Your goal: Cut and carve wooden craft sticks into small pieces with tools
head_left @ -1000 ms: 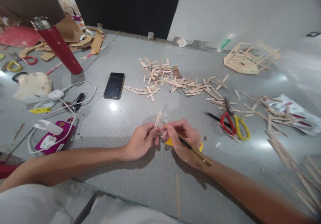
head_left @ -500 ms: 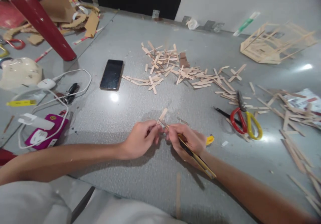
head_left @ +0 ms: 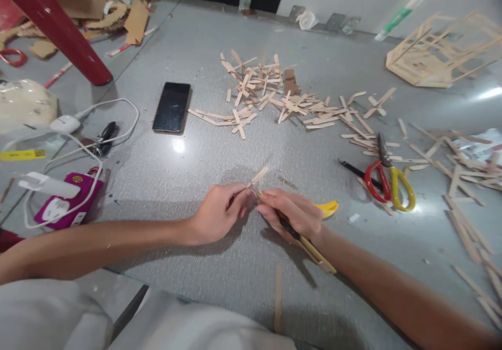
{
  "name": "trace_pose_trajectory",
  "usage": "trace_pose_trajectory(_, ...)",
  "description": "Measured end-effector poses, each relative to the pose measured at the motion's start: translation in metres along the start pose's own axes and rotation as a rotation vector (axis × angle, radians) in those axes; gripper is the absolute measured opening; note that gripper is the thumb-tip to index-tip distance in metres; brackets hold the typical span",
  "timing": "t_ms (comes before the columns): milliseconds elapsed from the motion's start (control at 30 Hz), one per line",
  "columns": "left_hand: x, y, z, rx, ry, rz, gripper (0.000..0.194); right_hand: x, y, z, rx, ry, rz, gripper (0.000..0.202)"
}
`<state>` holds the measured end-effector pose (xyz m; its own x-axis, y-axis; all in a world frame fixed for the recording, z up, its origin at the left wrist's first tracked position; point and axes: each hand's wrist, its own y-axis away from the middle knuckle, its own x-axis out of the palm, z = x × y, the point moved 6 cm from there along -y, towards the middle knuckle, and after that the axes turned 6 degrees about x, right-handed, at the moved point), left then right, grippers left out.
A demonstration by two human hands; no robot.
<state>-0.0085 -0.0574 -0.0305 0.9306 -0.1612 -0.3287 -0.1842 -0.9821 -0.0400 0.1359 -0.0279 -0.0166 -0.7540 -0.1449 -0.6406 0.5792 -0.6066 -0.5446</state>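
My left hand (head_left: 223, 211) is closed in a pinch on a small wooden craft stick (head_left: 259, 174), whose rounded end sticks out beyond the fingertips. In my right hand (head_left: 292, 211) is a yellow utility knife (head_left: 317, 256), its handle running back under the palm toward the wrist. The knife's tip meets the stick close to my left fingertips; the exact contact is blurred. A yellow object (head_left: 328, 209) shows just beyond my right hand. One loose craft stick (head_left: 278, 297) lies near the table's front edge.
A heap of craft sticks (head_left: 254, 86) spreads across the middle. Red-and-yellow-handled scissors (head_left: 388, 182) lie on the right, before a stick-built frame (head_left: 427, 72). At left are a phone (head_left: 171, 107), a purple power strip (head_left: 70, 203) with white cables, and a red post (head_left: 58, 31).
The camera view has shifted slightly. The stick in my left hand is tilted more to the right, and my right hand with the knife has turned a little, staying close to it.
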Motion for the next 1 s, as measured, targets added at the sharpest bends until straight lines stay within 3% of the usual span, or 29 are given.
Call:
trace_pose_trajectory(200,0.0,-0.001,0.003,-0.02,0.013,-0.027,0.041,0.004,-0.001,-0.008,0.046,-0.072,0.076,0.017)
trace_pose_trajectory(267,-0.001,-0.001,0.004,-0.014,0.019,-0.045,0.041,0.005,-0.001,-0.007,0.014,-0.059,0.074,0.016)
trace_pose_trajectory(500,-0.002,0.0,0.007,-0.013,0.061,-0.062,0.041,-0.002,0.001,0.003,-0.19,0.07,0.046,0.05)
trace_pose_trajectory(733,-0.001,-0.002,0.002,0.019,0.021,-0.005,0.039,-0.008,-0.003,0.023,-0.442,0.304,-0.054,0.029)
trace_pose_trajectory(833,0.0,-0.002,0.001,0.018,0.0,0.01,0.039,-0.007,-0.002,0.02,-0.369,0.258,-0.061,0.032)
trace_pose_trajectory(1000,0.0,-0.002,0.002,0.023,-0.036,0.014,0.039,-0.005,0.002,0.016,-0.262,0.233,-0.088,0.062)
